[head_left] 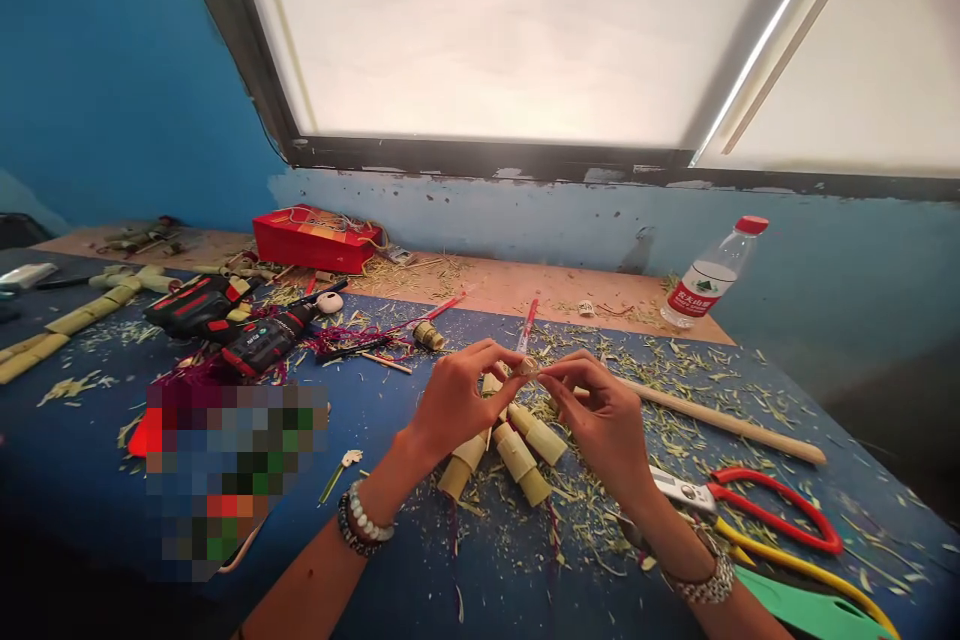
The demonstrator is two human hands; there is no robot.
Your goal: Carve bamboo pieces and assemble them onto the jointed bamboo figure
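Note:
My left hand (456, 402) and my right hand (606, 418) meet over the middle of the blue table. Both are closed, thumbs and forefingers pinched together around one small pale thing (529, 367), too small to name. Just beneath them lie several cut bamboo tubes (519, 468), pointing toward me, with dark purple cords (553, 530) trailing from their near ends. A red-tipped stick (529, 320) lies behind my fingertips. To the right of my right hand, a round wooden rod (735, 428) slants across the table.
Red- and yellow-handled cutters (784, 512) and a green handle (802, 605) lie near my right forearm. Left are black-red power tools (266, 345), a blurred-out flat object (232, 480) and bamboo lengths (94, 308). Behind stand a red box (315, 245) and a water bottle (705, 285). Shavings litter the table.

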